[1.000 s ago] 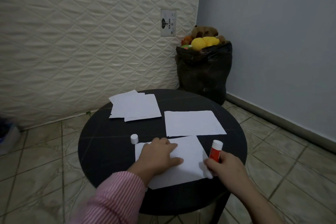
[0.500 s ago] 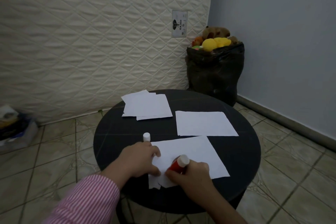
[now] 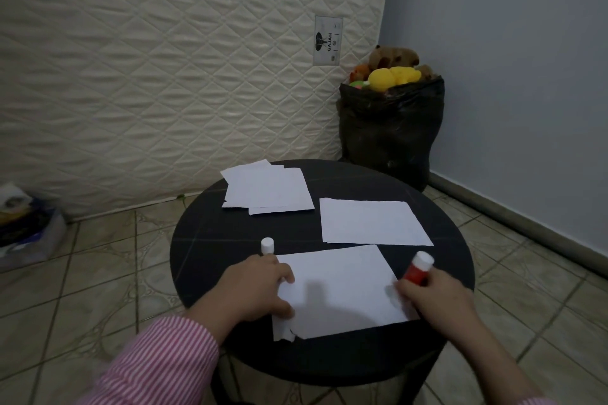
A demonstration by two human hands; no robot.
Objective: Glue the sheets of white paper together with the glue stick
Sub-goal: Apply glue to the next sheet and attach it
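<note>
Against the back wall a quilted cream mattress (image 3: 184, 76) stands upright, with a small label (image 3: 328, 40) reading GAJAH near its right edge. In the corner beside it a black plastic bag (image 3: 391, 131) sits on the tiled floor (image 3: 82, 273), stuffed with plush toys (image 3: 390, 71), a yellow one on top. At the left edge of the view lies a blurred heap of bags (image 3: 26, 223).

A round black table (image 3: 214, 240) carries the paper. Near its far edge lies a loose stack of white sheets (image 3: 268, 187), their corners fanned out. Toward the right edge lies a single white sheet (image 3: 371, 222), flat. At the near edge lies the working sheet (image 3: 339, 286), with a second piece showing torn and crumpled under its near-left corner (image 3: 283, 332).

The left hand (image 3: 250, 289), in a pink striped sleeve (image 3: 158, 362), holds the working sheet's left edge, thumb and fingers curled onto the paper. The right hand (image 3: 437, 299) grips the red glue stick (image 3: 418, 270) at the sheet's right edge, its white end tilted up and away; the end touching the paper is hidden by the fingers. The white cap (image 3: 267, 245) stands upright on the table just beyond the left hand's fingers.
</note>
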